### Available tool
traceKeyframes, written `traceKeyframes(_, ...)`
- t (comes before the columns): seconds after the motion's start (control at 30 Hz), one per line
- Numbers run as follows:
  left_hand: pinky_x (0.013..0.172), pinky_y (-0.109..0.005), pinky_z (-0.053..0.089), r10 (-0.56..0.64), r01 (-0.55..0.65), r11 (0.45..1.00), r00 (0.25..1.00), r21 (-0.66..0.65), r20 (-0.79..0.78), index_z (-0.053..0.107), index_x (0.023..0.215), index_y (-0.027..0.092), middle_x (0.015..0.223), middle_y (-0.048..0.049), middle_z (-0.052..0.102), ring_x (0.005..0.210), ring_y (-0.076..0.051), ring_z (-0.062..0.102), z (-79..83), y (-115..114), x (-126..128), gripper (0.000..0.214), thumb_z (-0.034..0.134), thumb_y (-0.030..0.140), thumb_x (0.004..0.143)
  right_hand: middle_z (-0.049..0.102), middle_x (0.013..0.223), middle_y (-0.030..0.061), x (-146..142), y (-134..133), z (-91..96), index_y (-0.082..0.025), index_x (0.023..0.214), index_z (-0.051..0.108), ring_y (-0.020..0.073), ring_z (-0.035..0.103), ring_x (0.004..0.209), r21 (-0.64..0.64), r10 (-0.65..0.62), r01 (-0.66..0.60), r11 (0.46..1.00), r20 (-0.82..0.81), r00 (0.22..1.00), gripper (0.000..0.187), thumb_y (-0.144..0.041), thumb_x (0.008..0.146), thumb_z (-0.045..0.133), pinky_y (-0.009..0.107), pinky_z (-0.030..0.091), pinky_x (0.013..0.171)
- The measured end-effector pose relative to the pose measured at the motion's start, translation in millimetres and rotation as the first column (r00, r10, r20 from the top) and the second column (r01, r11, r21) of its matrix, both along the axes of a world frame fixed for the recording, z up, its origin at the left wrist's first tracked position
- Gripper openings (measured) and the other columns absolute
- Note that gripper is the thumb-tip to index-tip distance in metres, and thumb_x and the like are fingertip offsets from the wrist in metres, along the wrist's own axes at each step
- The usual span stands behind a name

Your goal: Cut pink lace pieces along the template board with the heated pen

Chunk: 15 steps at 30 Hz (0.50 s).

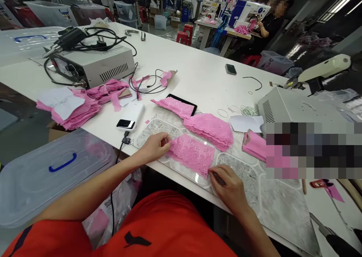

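A piece of pink lace fabric [195, 153] lies flat on the marbled mat at the front of the table. My left hand [157, 146] pinches its left end between thumb and fingers. At the lower right corner of the same piece, my right hand [227, 183] has its fingertips closed on the lace edge. Something dark shows under the right palm; I cannot make out what it is. Just beyond the held piece is a layered stack of pink lace [209, 129]. Another lace strip [177, 107] partly covers a black tablet [183, 100].
A white power bank [131, 117] with a cable stands left of the mat [285, 204]. Pink fabric bundles [82, 108] lie beside a grey machine box [104, 65]. Scissors [330, 234] rest at the right. A lidded plastic bin [56, 174] is below left. A person sits at a sewing machine [249, 14] behind.
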<state>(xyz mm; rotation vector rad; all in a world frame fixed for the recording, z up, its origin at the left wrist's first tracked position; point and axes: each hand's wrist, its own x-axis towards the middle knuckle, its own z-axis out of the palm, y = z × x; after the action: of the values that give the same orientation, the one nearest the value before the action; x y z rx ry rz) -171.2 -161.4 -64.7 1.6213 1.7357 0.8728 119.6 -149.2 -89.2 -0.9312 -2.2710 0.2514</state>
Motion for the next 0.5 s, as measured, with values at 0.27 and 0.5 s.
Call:
traceKeyframes(0.27,0.073,-0.029,0.044,-0.061,0.071,0.990,0.995,0.124,-0.083,0.051,0.070,0.018,0.083,-0.0031,0.060,0.077,-0.016,0.055,-0.8,-1,-3,0.013,0.049,0.027,0.079,0.064,0.085,0.0047,-3,-1,7.2,-0.022,0.095,0.061,0.0164,0.063,0.079,-0.027,0.056,-0.054,0.998,0.056,0.997,0.016,-0.017,0.080,0.059,0.030,0.055,0.069)
traceKeyframes(0.5,0.074,-0.030,0.044,-0.067,0.080,0.991,0.990,0.103,-0.124,0.051,0.071,0.019,0.085,-0.0032,0.061,0.078,-0.017,0.055,-1.8,3,-7,0.013,0.048,0.028,0.080,0.065,0.084,0.0037,3,9,14.0,-0.023,0.093,0.064,0.0134,0.063,0.074,-0.118,0.066,-0.066,0.991,-0.008,0.998,0.015,-0.015,0.084,0.054,0.025,0.054,0.062)
